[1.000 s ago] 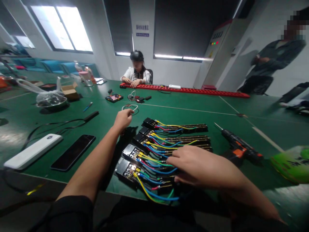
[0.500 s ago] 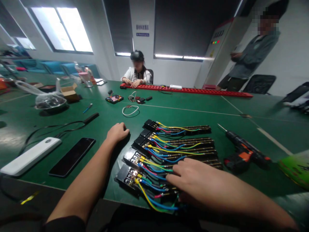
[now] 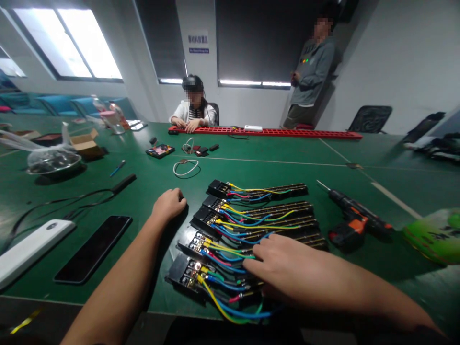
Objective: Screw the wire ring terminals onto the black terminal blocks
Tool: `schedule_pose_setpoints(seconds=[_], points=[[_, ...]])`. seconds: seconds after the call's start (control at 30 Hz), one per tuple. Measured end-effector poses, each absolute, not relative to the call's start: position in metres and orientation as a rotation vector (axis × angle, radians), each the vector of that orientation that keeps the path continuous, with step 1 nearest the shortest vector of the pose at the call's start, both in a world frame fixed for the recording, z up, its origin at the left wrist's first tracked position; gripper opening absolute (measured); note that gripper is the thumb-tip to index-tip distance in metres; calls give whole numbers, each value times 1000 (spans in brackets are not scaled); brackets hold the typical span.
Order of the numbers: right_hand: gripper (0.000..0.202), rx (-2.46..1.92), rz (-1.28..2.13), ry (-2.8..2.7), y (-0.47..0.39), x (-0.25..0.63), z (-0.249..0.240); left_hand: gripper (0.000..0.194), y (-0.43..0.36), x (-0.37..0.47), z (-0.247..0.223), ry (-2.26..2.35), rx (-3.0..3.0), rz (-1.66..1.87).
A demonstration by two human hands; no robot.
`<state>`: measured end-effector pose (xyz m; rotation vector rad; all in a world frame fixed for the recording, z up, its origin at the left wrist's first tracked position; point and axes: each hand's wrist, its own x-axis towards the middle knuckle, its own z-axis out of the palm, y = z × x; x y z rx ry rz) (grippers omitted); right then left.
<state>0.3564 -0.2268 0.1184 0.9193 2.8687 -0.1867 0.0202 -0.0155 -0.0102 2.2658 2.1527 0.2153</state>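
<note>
- Wired black modules (image 3: 210, 221): five in a row, their blocks just right of the left hand (image 3: 169, 203), their strips running toward the right hand (image 3: 278, 254), which covers part of the nearer ones.
- Right hand: fingers bent down over the coloured wires (image 3: 230, 261); I cannot tell whether they pinch anything.
- Left hand: fingers curled together on the green table (image 3: 247, 170); whether they hold something, I cannot tell.
- Cordless drill (image 3: 355, 218): beyond and right of the right hand.
- Black phone (image 3: 94, 250): left of the left hand, nearer the person.
</note>
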Motion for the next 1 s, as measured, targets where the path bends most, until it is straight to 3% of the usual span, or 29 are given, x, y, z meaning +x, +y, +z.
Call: schedule_pose_setpoints(seconds=[0.73, 1.0], points=[[17, 940, -258, 2911, -220, 361, 117, 25, -15, 21, -14, 2145, 2429, 293], [23, 1033, -187, 2864, -204, 373, 128, 20, -14, 47, 10, 1748, 2342, 914]])
